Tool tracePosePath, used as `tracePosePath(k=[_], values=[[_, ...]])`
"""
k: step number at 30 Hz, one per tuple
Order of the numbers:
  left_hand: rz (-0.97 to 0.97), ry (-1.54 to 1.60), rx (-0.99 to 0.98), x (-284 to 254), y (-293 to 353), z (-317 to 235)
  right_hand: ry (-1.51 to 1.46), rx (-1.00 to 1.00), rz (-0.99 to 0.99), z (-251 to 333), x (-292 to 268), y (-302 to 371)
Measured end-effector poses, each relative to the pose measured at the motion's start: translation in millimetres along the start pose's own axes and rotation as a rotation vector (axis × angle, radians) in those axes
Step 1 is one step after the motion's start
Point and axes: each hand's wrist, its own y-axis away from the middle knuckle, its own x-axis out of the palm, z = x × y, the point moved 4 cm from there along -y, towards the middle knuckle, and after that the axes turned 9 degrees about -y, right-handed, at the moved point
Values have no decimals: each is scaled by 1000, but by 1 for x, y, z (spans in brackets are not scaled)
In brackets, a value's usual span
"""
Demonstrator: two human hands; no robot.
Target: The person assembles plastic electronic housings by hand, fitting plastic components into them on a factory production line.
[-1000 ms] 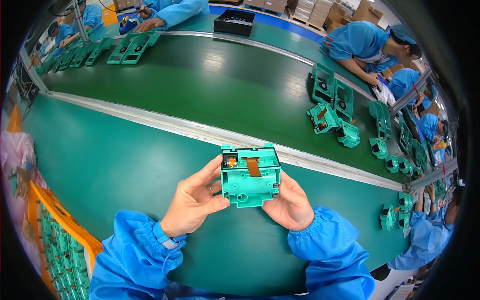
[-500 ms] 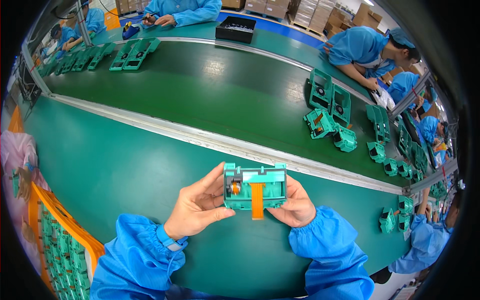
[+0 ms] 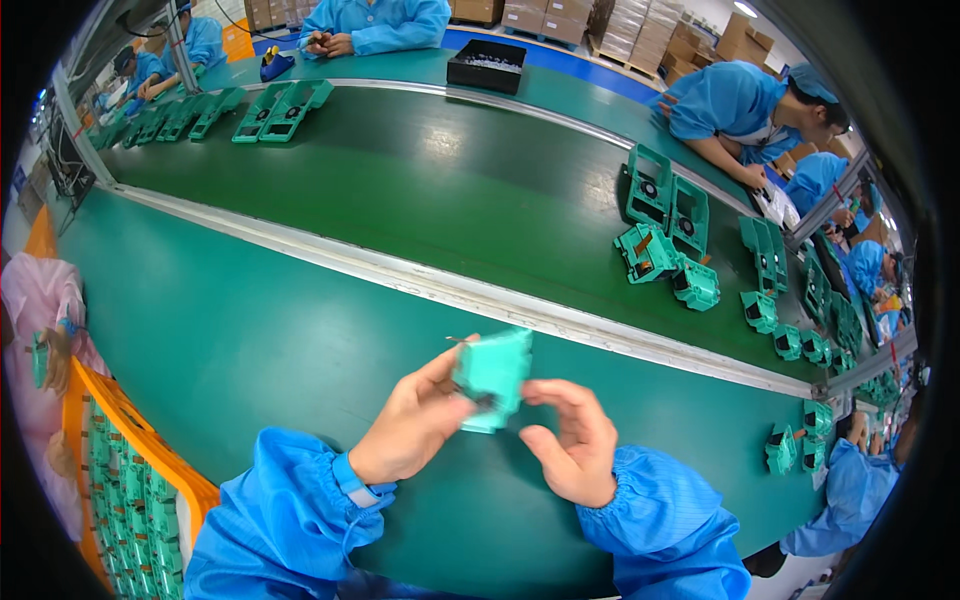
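Observation:
A green plastic housing (image 3: 498, 368), blurred by motion, is held above the green tabletop (image 3: 270, 340) in front of me. My left hand (image 3: 408, 425) grips it from the left, thumb across its near lower part beside a dark spot. The housing is turned so that a plain green side shows; the orange ribbon strip seen on it before is hidden, apart from perhaps a thin brownish edge near my left fingertips. Just right of it, my right hand (image 3: 575, 445) has thumb and fingers apart. Its fingertips are close to the housing's edge; I cannot tell whether they touch.
Beyond a metal rail (image 3: 400, 282) runs a dark green belt (image 3: 400, 190) bearing green housings (image 3: 647, 252) at right and open green cases (image 3: 287, 110) at far left. An orange crate (image 3: 150, 450) of green parts stands left. Co-workers surround the line; a black box (image 3: 485, 66) sits opposite.
The housing has turned from its ribbon-strip face to a plain side, moving slightly left. My right hand has let go of its right end and opened; my left hand keeps its hold.

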Motion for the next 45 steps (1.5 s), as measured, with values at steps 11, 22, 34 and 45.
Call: tracePosePath(k=[11, 22, 34, 45], values=[[190, 661, -90, 6, -4, 5, 282, -202, -113, -6, -43, -9], [-1078, -1777, 234, -66, 20, -77, 1335, -44, 192, 5, -198, -121], [-826, -1693, 793, -1, 7, -54, 1071, 90, 236, -9, -176, -140], [43, -68, 53, 40, -16, 39, 144, -28, 34, -2, -45, -12]])
